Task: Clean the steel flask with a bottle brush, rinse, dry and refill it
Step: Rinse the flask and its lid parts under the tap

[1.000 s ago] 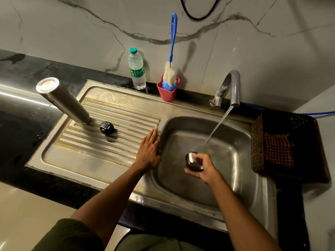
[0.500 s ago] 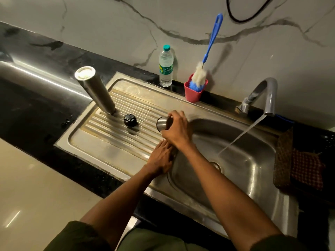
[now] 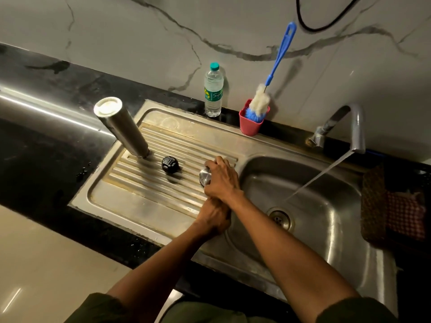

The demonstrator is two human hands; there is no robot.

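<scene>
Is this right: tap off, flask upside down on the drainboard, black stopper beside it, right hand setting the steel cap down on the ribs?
Not quite: the tap is on. The head view shows a stream of water running from its spout into the sink. The rest holds: the flask stands inverted on the drainboard, the black stopper sits beside it, and the right hand holds the steel cap at the ribs.

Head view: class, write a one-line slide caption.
Right hand sets steel cap on drainboard beside inverted flask; tap runs.
</scene>
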